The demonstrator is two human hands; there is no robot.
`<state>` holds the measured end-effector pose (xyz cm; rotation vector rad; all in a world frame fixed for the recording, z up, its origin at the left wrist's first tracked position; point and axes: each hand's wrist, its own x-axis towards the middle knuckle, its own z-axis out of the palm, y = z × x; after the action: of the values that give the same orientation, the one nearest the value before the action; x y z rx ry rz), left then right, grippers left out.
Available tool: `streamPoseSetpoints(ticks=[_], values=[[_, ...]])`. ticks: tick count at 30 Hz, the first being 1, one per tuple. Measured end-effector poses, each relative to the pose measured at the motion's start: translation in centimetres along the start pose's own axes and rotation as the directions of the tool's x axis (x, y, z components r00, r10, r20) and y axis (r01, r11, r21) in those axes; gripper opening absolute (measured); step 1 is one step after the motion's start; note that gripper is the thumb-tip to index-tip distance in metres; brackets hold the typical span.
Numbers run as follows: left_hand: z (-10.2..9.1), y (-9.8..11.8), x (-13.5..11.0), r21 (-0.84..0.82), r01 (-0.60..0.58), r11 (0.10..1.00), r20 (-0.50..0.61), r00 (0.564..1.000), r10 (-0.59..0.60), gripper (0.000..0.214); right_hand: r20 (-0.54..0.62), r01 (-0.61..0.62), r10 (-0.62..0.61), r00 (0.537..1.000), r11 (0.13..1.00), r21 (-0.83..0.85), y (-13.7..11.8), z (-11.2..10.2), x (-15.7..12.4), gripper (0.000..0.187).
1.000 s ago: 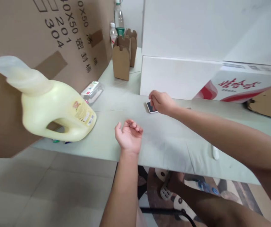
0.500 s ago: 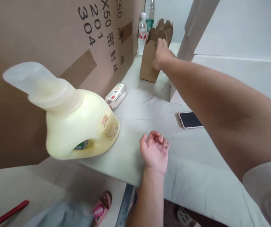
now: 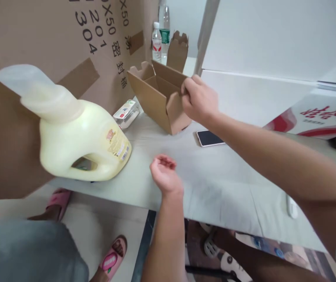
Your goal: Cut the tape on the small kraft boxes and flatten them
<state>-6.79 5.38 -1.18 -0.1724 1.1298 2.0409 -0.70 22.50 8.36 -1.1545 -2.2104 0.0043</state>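
Above the table (image 3: 215, 184), right fingers (image 3: 186, 89) clasp a tilted brown carton (image 3: 152, 98); left fingers (image 3: 164, 160) curled.

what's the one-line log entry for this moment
right hand: grips tilted carton | left hand: curled, empty | jug, phone: on table
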Motion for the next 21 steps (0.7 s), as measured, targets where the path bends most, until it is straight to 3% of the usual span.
streamPoseSetpoints(ticks=[3,5,7,9,11,14,18,21], values=[[-0.6,0.5,0.5,0.096,-0.249,0.964,-0.103,0.961,0.258,0.015,-0.167,0.106,-0.091,0.982,0.991,0.086,0.6,-5.6,-8.2,0.013],[-1.0,0.9,0.7,0.169,-0.379,0.910,-0.040,0.920,0.390,0.020,-0.285,0.160,-0.115,0.952,0.977,0.142,1.0,-9.7,-14.1,0.017],[-1.2,1.1,0.5,0.174,-0.482,0.859,0.148,0.875,0.461,0.029,-0.345,0.155,-0.085,0.935,0.971,0.183,1.5,-13.3,-19.6,0.019],[-1.2,0.8,-0.3,0.120,-0.495,0.861,0.411,0.814,0.410,0.037,-0.378,0.066,0.020,0.925,0.975,0.214,2.4,-15.5,-24.4,0.019],[-1.0,0.1,-1.6,0.081,-0.450,0.889,0.637,0.710,0.301,0.044,-0.429,-0.008,0.127,0.894,0.963,0.268,3.6,-16.2,-28.0,0.017],[-0.6,-1.1,-3.7,0.085,-0.418,0.904,0.800,0.570,0.188,0.047,-0.475,-0.049,0.233,0.848,0.929,0.367,5.8,-15.2,-31.1,0.022],[0.0,-2.0,-4.8,0.107,-0.515,0.850,0.852,0.488,0.188,0.042,-0.487,-0.085,0.262,0.833,0.931,0.356,7.8,-13.5,-32.2,0.019],[0.1,-2.1,-4.4,0.121,-0.631,0.766,0.874,0.434,0.220,0.041,-0.371,-0.103,0.218,0.903,0.946,0.306,8.3,-12.9,-32.3,0.022]])
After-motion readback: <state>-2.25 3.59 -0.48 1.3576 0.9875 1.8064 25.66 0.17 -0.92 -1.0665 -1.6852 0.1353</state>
